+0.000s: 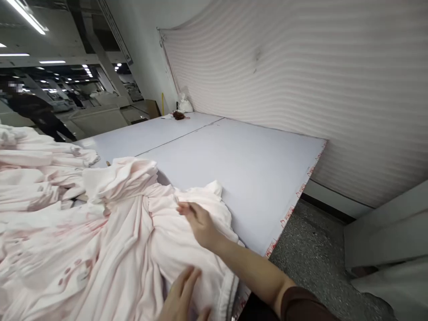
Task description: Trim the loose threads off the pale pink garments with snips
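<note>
A pale pink soft garment (187, 240), bunched and creased, lies under both of my hands near the table's right edge. My right hand (202, 227) reaches in over its upper part, fingers stretched to the left with the tips at the cloth. Lower down, my left hand (182, 294) lies against the same cloth with its fingers apart; the bottom of the frame cuts off part of it. A white-edged band (227, 292) of the garment shows right of my left hand. No cloth is visibly gripped in either hand.
A heap of similar pink garments (43, 191) covers the left side. The pale table (247, 165) has red-printed tape along its right edge. A dark brown bundle (178, 115) and a white bag (185, 104) sit at the far end. A person (36, 111) stands at far left.
</note>
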### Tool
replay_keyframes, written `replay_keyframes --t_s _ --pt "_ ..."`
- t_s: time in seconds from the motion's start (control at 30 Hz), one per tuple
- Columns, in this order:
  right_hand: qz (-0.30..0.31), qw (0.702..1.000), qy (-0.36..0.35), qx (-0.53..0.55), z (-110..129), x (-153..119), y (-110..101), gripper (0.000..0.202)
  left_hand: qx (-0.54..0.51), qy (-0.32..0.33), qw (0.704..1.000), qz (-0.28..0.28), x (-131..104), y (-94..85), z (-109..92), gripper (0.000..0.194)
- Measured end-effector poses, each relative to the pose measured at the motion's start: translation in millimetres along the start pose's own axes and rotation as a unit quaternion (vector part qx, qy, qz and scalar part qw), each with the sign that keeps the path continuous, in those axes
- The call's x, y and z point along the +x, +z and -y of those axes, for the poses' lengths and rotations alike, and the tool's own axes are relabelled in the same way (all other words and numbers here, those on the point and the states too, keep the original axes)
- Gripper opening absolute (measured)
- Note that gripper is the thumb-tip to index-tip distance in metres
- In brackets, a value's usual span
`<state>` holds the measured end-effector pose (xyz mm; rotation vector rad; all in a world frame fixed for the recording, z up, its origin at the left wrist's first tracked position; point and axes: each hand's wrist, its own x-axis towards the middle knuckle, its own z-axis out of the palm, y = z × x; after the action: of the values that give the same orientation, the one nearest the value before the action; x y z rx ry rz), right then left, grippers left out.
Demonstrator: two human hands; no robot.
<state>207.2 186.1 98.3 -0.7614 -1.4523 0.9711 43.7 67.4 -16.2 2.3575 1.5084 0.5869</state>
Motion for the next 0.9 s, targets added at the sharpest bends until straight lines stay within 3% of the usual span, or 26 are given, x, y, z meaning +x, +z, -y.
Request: replay_keyframes --t_s 0.07,0.13,0.23,0.37,0.5,0.6,0.7,0.8,0.9 --pt "-0.061 0.998 -0.005 0.003 -1.3 -38.9 -53.1 0.035 0.009 -0.001 0.995 -0.103 33.7 24.1 -12.6 0.064" --pt "-0.157 0.985 0.039 -0.06 -12.8 -74.2 -101.7 0.035 0.022 0.018 0.986 -0.163 65.0 40.5 -20.1 0.059" --pt "-0.2 0.965 0.123 -0.114 -39.8 -110.9 -140.5 0.033 0.051 0.081 0.971 -0.219 90.1 48.2 -24.4 0.05" --pt "-0.191 0.972 0.132 -0.034 -60.7 -120.8 -131.8 0.026 0.122 0.091 0.954 -0.257 85.3 39.2 -43.9 0.042" --pt "-0.17 0.982 0.086 -0.008 -48.4 -117.4 -108.6 0.018 0.097 0.167 0.951 -0.241 82.1 32.3 -85.3 0.04" --pt "-0.155 0.986 0.058 -0.03 -34.3 -122.2 -98.1 0.015 0.098 0.178 0.946 -0.251 91.8 30.5 -106.1 0.041" --pt "-0.138 0.988 0.023 -0.066 -25.0 -128.0 -93.4 0.018 0.099 0.171 0.939 -0.28 94.1 23.0 -106.6 0.034" --pt "-0.121 0.984 -0.062 -0.119 -21.0 -129.0 -93.1 0.025 0.117 0.188 0.93 -0.294 83.4 9.0 -93.7 0.028" --pt "-0.085 0.968 -0.115 -0.208 -23.0 -124.7 -92.2 0.037 0.052 0.161 0.957 -0.233 72.6 -6.4 -79.3 0.029"
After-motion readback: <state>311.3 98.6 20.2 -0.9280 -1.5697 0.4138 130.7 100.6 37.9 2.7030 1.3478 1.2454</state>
